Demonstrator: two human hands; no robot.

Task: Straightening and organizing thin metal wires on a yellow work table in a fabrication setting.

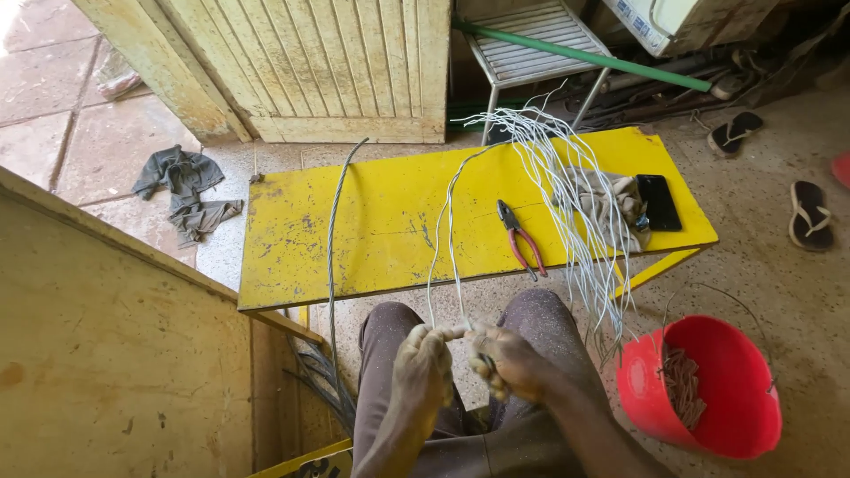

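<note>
I sit behind a yellow bench. My left hand and my right hand meet over my lap, both pinching the near end of a thin white wire that loops up across the bench. A small dark tool seems to sit in the right hand, but I cannot tell what it is. A bundle of white wires lies over the bench's right half. Red-handled pliers rest on the bench just left of the bundle.
A black phone and a grey cloth lie at the bench's right end. A red bucket of wire pieces stands at my right. A twisted grey cable crosses the bench. Sandals, a rag, a yellow door and a metal stool surround.
</note>
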